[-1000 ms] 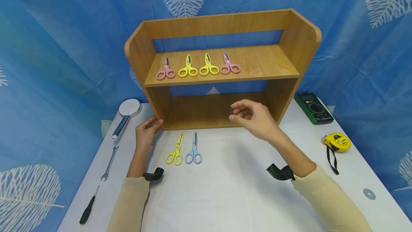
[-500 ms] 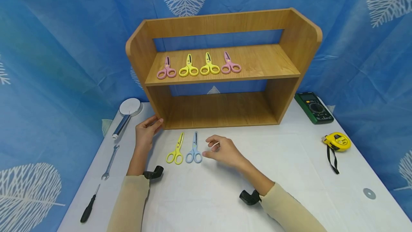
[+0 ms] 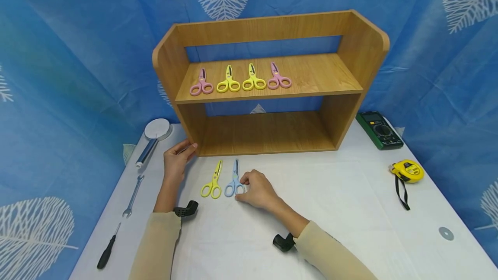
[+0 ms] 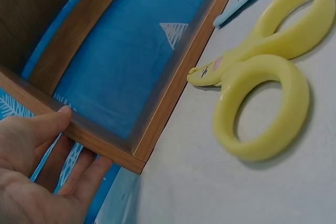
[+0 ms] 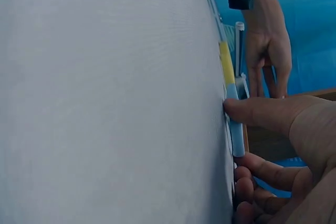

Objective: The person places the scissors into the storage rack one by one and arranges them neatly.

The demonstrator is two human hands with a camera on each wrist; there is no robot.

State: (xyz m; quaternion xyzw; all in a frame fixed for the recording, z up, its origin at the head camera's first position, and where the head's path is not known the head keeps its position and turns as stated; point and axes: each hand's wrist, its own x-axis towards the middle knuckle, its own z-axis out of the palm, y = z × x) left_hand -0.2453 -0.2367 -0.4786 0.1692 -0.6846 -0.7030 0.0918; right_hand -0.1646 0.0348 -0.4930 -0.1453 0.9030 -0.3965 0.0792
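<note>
Blue scissors lie on the white table in front of the shelf, with yellow scissors to their left. My right hand has thumb and forefinger at either side of the blue scissors' right handle ring, pinching it. In the right wrist view, the blue handle shows edge-on between thumb and forefinger. At the shelf's lower left front corner, my left hand holds the side panel of the wooden shelf. In the left wrist view its thumb lies on the panel's front edge, other fingers against the outer face.
On the upper board lie two pink scissors and two yellow scissors. A showerhead-like round tool, a wrench and a screwdriver line the left side. A multimeter, tape measure and washer lie right.
My right hand has come down and left from before the shelf's lower compartment to the blue scissors, and its fingers have closed on the handle. The left hand stays at the shelf corner.
</note>
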